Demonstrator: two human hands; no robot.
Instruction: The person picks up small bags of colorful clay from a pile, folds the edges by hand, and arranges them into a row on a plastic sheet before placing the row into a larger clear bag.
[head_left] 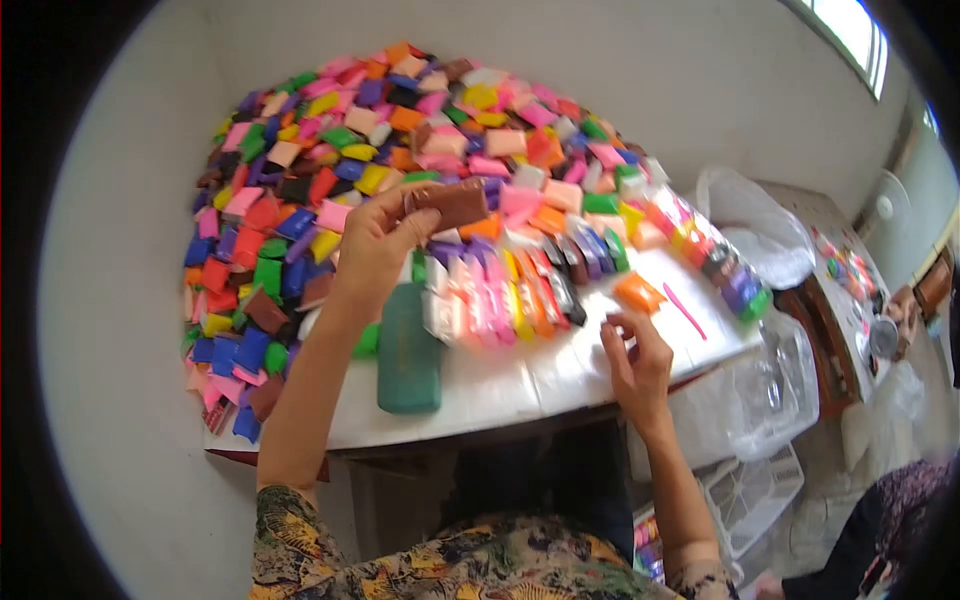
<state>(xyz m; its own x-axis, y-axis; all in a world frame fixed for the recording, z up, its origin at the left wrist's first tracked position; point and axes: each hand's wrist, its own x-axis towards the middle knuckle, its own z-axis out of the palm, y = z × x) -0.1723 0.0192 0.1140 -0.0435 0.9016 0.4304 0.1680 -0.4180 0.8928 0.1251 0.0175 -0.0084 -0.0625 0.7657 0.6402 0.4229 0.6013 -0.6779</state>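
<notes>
My left hand (pixel 375 245) is raised over the table, pinching a brown packet (pixel 462 204) between thumb and fingers. Below it, a row of packets (pixel 490 300) in several colours, from white through pink, yellow, orange and black, stands side by side on the white tabletop (pixel 490 385). My right hand (pixel 640 368) hovers by the table's front edge, fingers loosely curled and apart, with nothing visible in them. Just beyond its fingertips lies an orange packet (pixel 639 294). A thin pink stick (pixel 685 311) rests to its right.
A large heap of coloured packets (pixel 350 150) fills the table's back and left. A green case (pixel 408 350) lies near the front edge. Another row of packets (pixel 710 250) sits at right. Clear plastic bags (pixel 755 230) and a person's hand (pixel 905 315) are farther right.
</notes>
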